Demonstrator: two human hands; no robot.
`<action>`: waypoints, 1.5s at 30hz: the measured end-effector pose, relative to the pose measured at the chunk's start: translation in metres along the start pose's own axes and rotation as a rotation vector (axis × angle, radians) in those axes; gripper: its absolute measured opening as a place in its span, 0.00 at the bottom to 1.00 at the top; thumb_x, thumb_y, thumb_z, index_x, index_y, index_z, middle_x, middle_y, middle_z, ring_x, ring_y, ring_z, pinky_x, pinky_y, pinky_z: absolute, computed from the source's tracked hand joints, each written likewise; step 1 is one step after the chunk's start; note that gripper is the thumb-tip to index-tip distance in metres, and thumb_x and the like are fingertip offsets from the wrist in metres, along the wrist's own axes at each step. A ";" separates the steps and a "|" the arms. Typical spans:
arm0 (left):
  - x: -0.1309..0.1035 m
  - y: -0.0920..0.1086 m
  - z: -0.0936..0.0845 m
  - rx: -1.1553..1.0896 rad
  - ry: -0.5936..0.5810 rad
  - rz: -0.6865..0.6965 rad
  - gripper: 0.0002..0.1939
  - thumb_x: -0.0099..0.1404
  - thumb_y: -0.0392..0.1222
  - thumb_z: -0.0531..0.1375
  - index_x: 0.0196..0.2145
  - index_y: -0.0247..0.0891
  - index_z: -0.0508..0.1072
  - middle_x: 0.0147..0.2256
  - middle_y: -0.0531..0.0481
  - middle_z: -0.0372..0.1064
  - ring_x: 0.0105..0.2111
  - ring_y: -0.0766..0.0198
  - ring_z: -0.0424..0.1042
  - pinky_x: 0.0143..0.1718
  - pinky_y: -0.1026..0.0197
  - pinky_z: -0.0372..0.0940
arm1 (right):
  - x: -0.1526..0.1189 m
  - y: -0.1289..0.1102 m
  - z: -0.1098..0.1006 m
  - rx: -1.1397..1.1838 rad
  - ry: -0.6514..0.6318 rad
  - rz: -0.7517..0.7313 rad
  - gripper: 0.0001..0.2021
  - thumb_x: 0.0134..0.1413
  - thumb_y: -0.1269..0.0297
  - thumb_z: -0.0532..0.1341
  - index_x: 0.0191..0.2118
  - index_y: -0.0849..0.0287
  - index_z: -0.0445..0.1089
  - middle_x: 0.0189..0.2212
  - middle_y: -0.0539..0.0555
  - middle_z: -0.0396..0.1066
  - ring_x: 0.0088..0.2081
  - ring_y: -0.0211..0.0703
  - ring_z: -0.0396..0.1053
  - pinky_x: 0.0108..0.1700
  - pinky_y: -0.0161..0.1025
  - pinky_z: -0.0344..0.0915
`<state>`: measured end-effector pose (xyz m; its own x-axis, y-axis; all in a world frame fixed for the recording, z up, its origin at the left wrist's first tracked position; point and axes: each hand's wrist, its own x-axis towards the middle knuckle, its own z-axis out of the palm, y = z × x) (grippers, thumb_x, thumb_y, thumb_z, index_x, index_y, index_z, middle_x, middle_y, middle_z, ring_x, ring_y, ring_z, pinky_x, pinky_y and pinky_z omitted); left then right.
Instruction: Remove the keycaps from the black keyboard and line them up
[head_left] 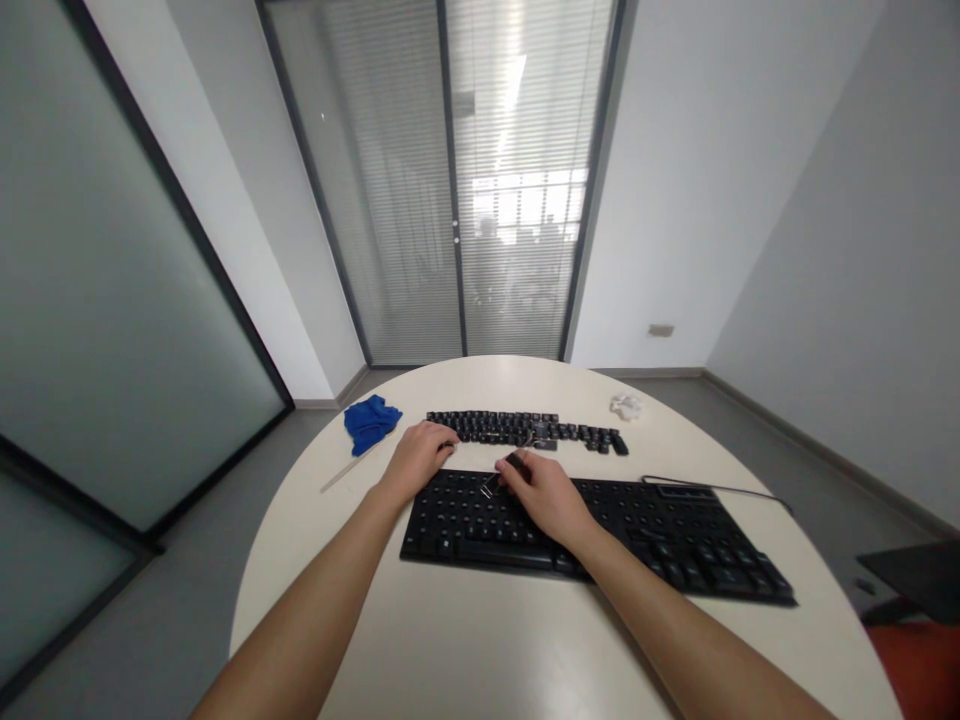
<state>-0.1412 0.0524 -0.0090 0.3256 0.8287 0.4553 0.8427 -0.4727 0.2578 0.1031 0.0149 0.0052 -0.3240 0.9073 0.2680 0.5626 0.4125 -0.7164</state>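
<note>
A black keyboard (480, 553) lies across the table, with many upper keycaps off and the bottom row still fitted. My right hand (551, 495) is closed over the keyboard's upper middle, gripping a keycap puller (517, 464) with a dark handle. Its wire loops point down and left over the bare key posts. Beyond the keyboard, loose black keycaps (491, 428) stand in rows. My left hand (420, 458) rests at the left end of these rows, fingertips pinched together at a small black keycap (448, 445), partly hidden by the fingers.
A crumpled blue cloth (370, 422) lies at the table's left edge beside a thin wooden stick (346, 470). White crumpled tissue (625, 405) sits at the back right. The keyboard's cable (720, 487) runs off to the right. The round table (465, 640) curves away on both sides.
</note>
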 end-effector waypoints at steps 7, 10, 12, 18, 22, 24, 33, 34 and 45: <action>-0.001 0.001 -0.001 0.058 0.004 -0.035 0.09 0.62 0.35 0.62 0.40 0.41 0.77 0.41 0.47 0.76 0.44 0.55 0.71 0.49 0.53 0.63 | 0.000 -0.001 -0.001 -0.003 -0.001 0.000 0.18 0.64 0.52 0.53 0.30 0.58 0.71 0.24 0.52 0.72 0.27 0.44 0.69 0.32 0.37 0.59; 0.000 0.003 -0.003 0.054 0.000 -0.061 0.09 0.61 0.35 0.62 0.39 0.42 0.77 0.41 0.48 0.77 0.43 0.55 0.71 0.49 0.53 0.63 | 0.000 -0.001 -0.001 -0.007 0.000 0.000 0.18 0.63 0.52 0.54 0.30 0.57 0.71 0.24 0.52 0.73 0.28 0.44 0.69 0.32 0.37 0.59; 0.001 0.004 -0.003 0.056 0.008 -0.086 0.09 0.60 0.35 0.63 0.39 0.42 0.78 0.39 0.48 0.77 0.42 0.54 0.72 0.48 0.53 0.64 | -0.001 -0.002 -0.001 -0.010 0.003 -0.002 0.18 0.63 0.52 0.54 0.30 0.57 0.71 0.24 0.52 0.73 0.28 0.44 0.69 0.33 0.37 0.59; 0.002 0.006 -0.002 0.061 0.035 -0.129 0.09 0.59 0.34 0.63 0.38 0.42 0.78 0.38 0.48 0.77 0.41 0.53 0.72 0.47 0.53 0.65 | -0.001 -0.002 -0.001 -0.009 -0.002 -0.005 0.18 0.64 0.51 0.53 0.30 0.58 0.71 0.24 0.53 0.73 0.27 0.44 0.69 0.32 0.37 0.59; 0.002 0.007 -0.002 0.061 0.034 -0.121 0.11 0.60 0.33 0.63 0.40 0.42 0.78 0.41 0.47 0.77 0.44 0.52 0.71 0.49 0.52 0.64 | -0.002 -0.003 -0.001 0.031 -0.010 -0.019 0.18 0.63 0.52 0.54 0.31 0.58 0.72 0.24 0.52 0.73 0.27 0.43 0.69 0.31 0.36 0.59; 0.000 0.009 -0.004 0.061 0.037 -0.112 0.11 0.60 0.33 0.62 0.41 0.41 0.77 0.42 0.46 0.76 0.44 0.52 0.71 0.49 0.52 0.64 | -0.003 -0.006 -0.003 0.067 -0.025 -0.048 0.17 0.64 0.52 0.54 0.32 0.59 0.72 0.25 0.52 0.74 0.27 0.43 0.69 0.32 0.36 0.60; -0.021 0.025 -0.031 -0.236 -0.199 -0.027 0.09 0.63 0.42 0.60 0.41 0.42 0.77 0.39 0.49 0.76 0.39 0.59 0.73 0.42 0.60 0.66 | -0.016 -0.025 -0.004 -0.033 -0.182 -0.194 0.16 0.63 0.52 0.56 0.30 0.58 0.71 0.25 0.51 0.73 0.29 0.42 0.68 0.32 0.35 0.57; -0.022 0.026 -0.033 -0.253 -0.228 -0.022 0.09 0.63 0.42 0.60 0.40 0.42 0.78 0.39 0.49 0.77 0.38 0.59 0.74 0.41 0.60 0.67 | -0.018 -0.027 -0.002 -0.068 -0.196 -0.215 0.16 0.63 0.52 0.57 0.30 0.57 0.70 0.26 0.51 0.73 0.29 0.42 0.68 0.32 0.34 0.57; -0.025 0.043 -0.053 -0.458 -0.487 0.030 0.09 0.60 0.41 0.63 0.40 0.42 0.78 0.38 0.50 0.77 0.38 0.60 0.74 0.44 0.62 0.66 | -0.020 -0.029 0.008 -0.055 -0.204 -0.160 0.17 0.63 0.53 0.55 0.30 0.59 0.71 0.23 0.51 0.70 0.25 0.40 0.64 0.28 0.34 0.53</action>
<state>-0.1357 -0.0046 0.0356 0.5934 0.8028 0.0588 0.5978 -0.4884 0.6356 0.0872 -0.0164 0.0158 -0.5556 0.7972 0.2363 0.5301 0.5586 -0.6379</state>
